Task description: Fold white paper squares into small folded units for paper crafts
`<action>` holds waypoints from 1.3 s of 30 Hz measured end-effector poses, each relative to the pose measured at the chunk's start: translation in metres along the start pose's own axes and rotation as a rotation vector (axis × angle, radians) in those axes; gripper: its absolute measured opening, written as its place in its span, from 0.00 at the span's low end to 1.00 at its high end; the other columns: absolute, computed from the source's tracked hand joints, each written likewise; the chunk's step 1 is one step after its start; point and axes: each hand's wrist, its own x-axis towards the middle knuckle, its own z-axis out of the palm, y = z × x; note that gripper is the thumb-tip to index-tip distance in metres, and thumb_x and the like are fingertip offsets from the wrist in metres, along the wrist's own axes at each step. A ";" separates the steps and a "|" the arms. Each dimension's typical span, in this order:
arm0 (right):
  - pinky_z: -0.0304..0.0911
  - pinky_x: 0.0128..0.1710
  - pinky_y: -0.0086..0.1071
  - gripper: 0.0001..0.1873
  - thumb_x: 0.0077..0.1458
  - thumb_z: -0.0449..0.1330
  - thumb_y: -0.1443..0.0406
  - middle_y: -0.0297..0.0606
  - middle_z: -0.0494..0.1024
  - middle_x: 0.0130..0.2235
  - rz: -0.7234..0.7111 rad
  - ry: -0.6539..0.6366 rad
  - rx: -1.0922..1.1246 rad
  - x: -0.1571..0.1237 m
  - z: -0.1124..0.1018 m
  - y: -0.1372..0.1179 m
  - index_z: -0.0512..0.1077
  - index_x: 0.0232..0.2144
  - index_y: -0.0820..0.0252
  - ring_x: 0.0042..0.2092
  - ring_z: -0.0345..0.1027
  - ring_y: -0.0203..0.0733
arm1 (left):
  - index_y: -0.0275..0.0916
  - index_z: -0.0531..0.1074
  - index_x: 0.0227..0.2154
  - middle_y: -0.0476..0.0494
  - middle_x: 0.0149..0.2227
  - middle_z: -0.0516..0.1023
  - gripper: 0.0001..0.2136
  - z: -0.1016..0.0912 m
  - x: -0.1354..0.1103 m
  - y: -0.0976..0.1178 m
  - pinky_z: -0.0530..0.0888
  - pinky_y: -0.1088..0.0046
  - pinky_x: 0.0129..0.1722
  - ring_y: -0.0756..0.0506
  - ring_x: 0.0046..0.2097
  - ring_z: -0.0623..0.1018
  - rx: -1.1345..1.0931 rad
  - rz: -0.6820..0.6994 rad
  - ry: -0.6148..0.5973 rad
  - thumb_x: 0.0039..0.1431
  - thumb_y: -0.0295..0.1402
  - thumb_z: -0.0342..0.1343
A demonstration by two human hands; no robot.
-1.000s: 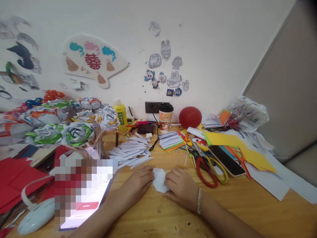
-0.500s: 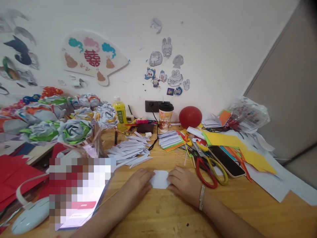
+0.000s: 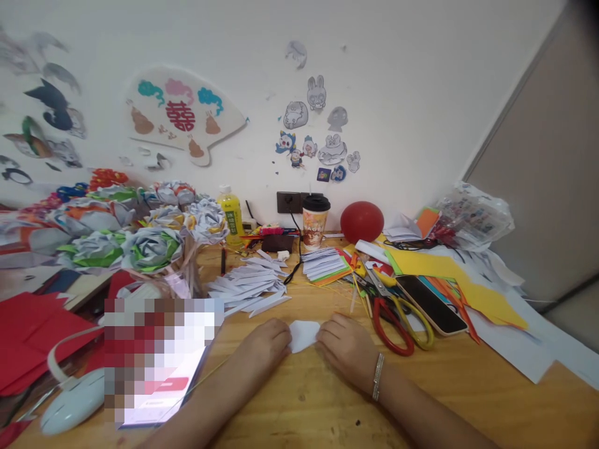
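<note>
A small piece of white paper lies between my two hands, low over the wooden table. My left hand is closed on its left edge, with the fingertips partly hidden. On the opposite edge, my right hand pinches the paper, its fingers bent and pressed together. A beaded bracelet circles my right wrist. Beyond the hands lies a loose heap of folded white paper strips, and beside it a stack of white paper pieces.
Red-handled scissors and yellow-handled scissors lie right of my hands, near a phone. A lit tablet is at left, below paper flowers. A cup, a yellow bottle and a red balloon stand along the wall.
The white paper's visible outline has changed from a near rectangle to a smaller shape with a slanted lower edge. Both hands keep hold of it. The view has shifted slightly.
</note>
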 end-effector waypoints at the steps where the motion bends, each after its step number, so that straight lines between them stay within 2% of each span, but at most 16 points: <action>1: 0.54 0.30 0.31 0.08 0.56 0.54 0.71 0.36 0.72 0.26 0.025 -0.001 0.005 0.000 0.000 0.000 0.69 0.26 0.62 0.30 0.60 0.39 | 0.37 0.69 0.35 0.44 0.37 0.73 0.11 0.000 0.001 0.001 0.70 0.71 0.42 0.47 0.40 0.72 0.022 0.006 -0.007 0.61 0.23 0.42; 4: 0.54 0.30 0.31 0.07 0.56 0.55 0.71 0.35 0.72 0.26 0.113 -0.014 0.011 -0.001 0.000 -0.001 0.69 0.26 0.61 0.30 0.61 0.38 | 0.36 0.70 0.34 0.43 0.37 0.72 0.10 -0.001 0.002 0.002 0.70 0.69 0.42 0.46 0.40 0.70 0.103 0.056 -0.028 0.61 0.24 0.43; 7: 0.54 0.31 0.30 0.06 0.55 0.56 0.72 0.34 0.72 0.26 0.143 -0.050 0.018 -0.001 -0.001 -0.001 0.69 0.26 0.61 0.31 0.62 0.38 | 0.37 0.70 0.35 0.43 0.38 0.72 0.09 0.000 0.003 -0.001 0.70 0.68 0.42 0.45 0.40 0.70 0.132 0.096 -0.023 0.62 0.25 0.44; 11: 0.53 0.30 0.30 0.05 0.53 0.59 0.69 0.35 0.72 0.28 0.113 -0.050 0.003 0.002 0.000 -0.002 0.69 0.25 0.61 0.31 0.61 0.38 | 0.36 0.70 0.35 0.43 0.37 0.72 0.09 0.003 0.003 -0.006 0.70 0.69 0.40 0.46 0.39 0.70 0.149 0.130 -0.003 0.62 0.25 0.44; 15: 0.51 0.28 0.30 0.09 0.52 0.59 0.70 0.35 0.70 0.26 0.095 -0.032 -0.031 0.000 0.002 -0.001 0.68 0.21 0.61 0.30 0.59 0.37 | 0.37 0.70 0.33 0.44 0.35 0.72 0.08 0.006 0.002 -0.004 0.70 0.69 0.38 0.45 0.37 0.70 0.172 0.154 0.066 0.63 0.27 0.45; 19: 0.53 0.31 0.30 0.06 0.52 0.59 0.71 0.35 0.71 0.27 0.186 -0.094 0.095 -0.003 0.001 -0.001 0.70 0.24 0.61 0.32 0.61 0.38 | 0.37 0.69 0.32 0.45 0.35 0.72 0.11 0.004 0.002 0.000 0.70 0.70 0.38 0.46 0.38 0.70 0.209 0.155 0.073 0.64 0.25 0.41; 26: 0.56 0.34 0.31 0.05 0.50 0.61 0.70 0.35 0.72 0.28 0.345 -0.133 0.272 0.000 -0.004 -0.002 0.70 0.24 0.60 0.34 0.62 0.39 | 0.37 0.69 0.27 0.44 0.31 0.70 0.10 0.011 0.007 -0.004 0.69 0.70 0.35 0.46 0.34 0.69 0.063 -0.001 0.098 0.61 0.28 0.46; 30: 0.56 0.34 0.31 0.06 0.48 0.62 0.72 0.34 0.71 0.28 0.494 -0.090 0.367 0.001 -0.002 -0.004 0.70 0.22 0.60 0.34 0.63 0.39 | 0.37 0.69 0.26 0.44 0.30 0.70 0.09 0.013 0.009 0.000 0.68 0.70 0.35 0.46 0.34 0.70 0.006 -0.106 0.090 0.59 0.27 0.46; 39: 0.53 0.34 0.32 0.07 0.48 0.60 0.70 0.34 0.69 0.27 0.568 -0.086 0.297 0.005 0.004 -0.006 0.67 0.20 0.60 0.34 0.61 0.40 | 0.36 0.69 0.25 0.44 0.29 0.72 0.05 0.013 0.020 0.005 0.66 0.69 0.34 0.44 0.34 0.71 0.050 -0.221 0.038 0.55 0.26 0.51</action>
